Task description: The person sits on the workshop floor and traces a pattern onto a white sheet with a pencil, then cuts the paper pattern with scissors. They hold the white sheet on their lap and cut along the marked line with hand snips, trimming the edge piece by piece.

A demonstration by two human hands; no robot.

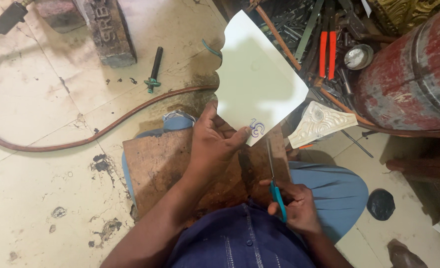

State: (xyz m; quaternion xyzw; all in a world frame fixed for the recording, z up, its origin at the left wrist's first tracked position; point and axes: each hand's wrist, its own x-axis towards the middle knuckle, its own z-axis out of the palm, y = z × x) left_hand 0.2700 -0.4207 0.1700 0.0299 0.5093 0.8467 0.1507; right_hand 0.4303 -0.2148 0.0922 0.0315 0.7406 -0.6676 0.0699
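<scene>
My left hand (215, 144) grips the near corner of a large white sheet (257, 74) with a scalloped left edge and a small blue mark by my thumb. The sheet slants up and away from me over a wooden board (155, 166) resting on my lap. My right hand (297, 203) holds blue-handled scissors (274, 173), blades pointing up toward the sheet's lower edge, their tips just below it.
A brown hose (81, 136) curves across the stained tile floor at left. A dark metal block (108, 30) and a small tool (154, 69) lie beyond. A rusty red cylinder (408, 74), orange-handled pliers (327, 47), a white embossed corner piece (319, 124) and scrap tools crowd the right.
</scene>
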